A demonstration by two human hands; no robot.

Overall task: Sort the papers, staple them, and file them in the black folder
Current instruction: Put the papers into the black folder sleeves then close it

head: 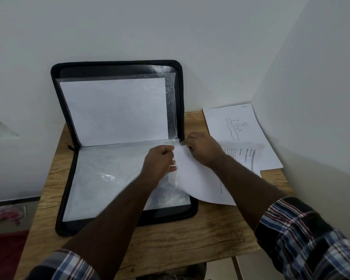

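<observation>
The black folder (117, 146) lies open on the wooden table (180, 239), its back half propped upright against the white wall (170, 27) and its front half flat on the tabletop. A white page (113, 110) sits inside the clear sleeve of the upright half, and another clear sleeve (101, 178) covers the flat half. Both hands meet at the sleeve's right edge, close to the spine. The left hand (160, 160) is curled, pinching the plastic edge of the sleeve. The right hand (202, 148) grips the top of a white sheet (198, 180) whose lower corner curves off the folder's right side onto the table. More printed papers (242, 134), one showing a line drawing of a figure, lie flat on the table just right of the folder, by the corner of the wall. Plaid sleeves (311, 235) are pushed up both forearms.
</observation>
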